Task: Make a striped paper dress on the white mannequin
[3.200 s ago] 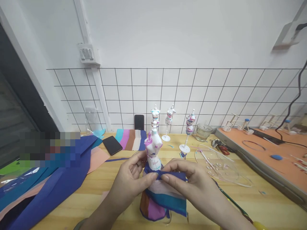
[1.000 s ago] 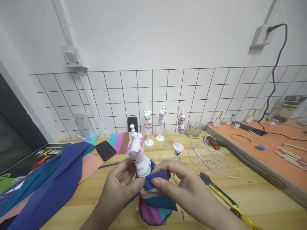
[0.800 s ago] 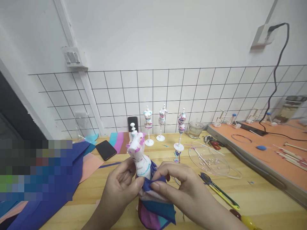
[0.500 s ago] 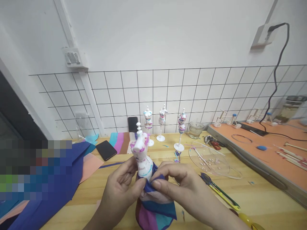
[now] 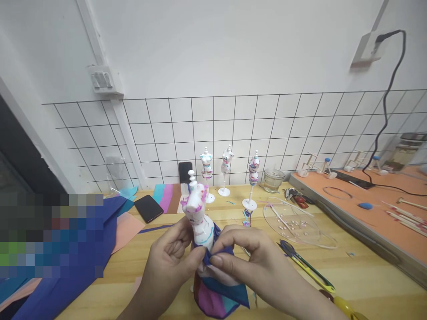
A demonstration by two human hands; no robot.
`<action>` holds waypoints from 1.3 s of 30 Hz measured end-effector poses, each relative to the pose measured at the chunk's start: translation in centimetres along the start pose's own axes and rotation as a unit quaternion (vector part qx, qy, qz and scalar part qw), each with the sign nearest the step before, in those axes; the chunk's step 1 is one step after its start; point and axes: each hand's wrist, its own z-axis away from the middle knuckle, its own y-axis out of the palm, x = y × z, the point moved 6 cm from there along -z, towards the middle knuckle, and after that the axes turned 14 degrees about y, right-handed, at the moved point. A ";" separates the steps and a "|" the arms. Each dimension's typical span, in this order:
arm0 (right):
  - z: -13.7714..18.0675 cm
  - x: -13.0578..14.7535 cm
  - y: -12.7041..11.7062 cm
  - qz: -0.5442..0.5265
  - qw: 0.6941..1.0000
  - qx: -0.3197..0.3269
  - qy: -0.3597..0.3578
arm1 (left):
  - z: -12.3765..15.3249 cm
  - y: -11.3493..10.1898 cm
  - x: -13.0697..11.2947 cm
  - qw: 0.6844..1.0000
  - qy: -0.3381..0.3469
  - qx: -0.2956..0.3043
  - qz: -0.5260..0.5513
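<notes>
A small white dress-form mannequin (image 5: 203, 226) with pink and turquoise stains leans left between my hands. Striped cloth (image 5: 213, 302) in navy, white, teal, purple and turquoise hangs round its lower part. My left hand (image 5: 170, 262) is closed round the mannequin's left side, its thumb pressing the cloth's navy top edge at the waist. On the other side, my right hand (image 5: 248, 255) pinches the navy edge between thumb and fingers. The mannequin's stand is mostly hidden by the cloth and hands.
Three similar mannequins stand at the back, one on the right (image 5: 253, 178). Scissors (image 5: 305, 264) lie right of my hands, near a clear plate (image 5: 290, 222) with beads. A phone (image 5: 148, 209) and blue cloth (image 5: 76, 253) lie left. An orange board (image 5: 373, 209) borders the right.
The mannequin and cloth have shifted slightly right, and the cloth's hanging end swings a little right. Both hands keep their hold at the waist, with the right fingers slightly moved along the navy edge.
</notes>
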 end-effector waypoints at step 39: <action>-0.7 -1.4 -0.3 -0.062 0.994 -0.012 0.084 | 0.5 0.3 0.8 0.998 -0.049 0.000 0.026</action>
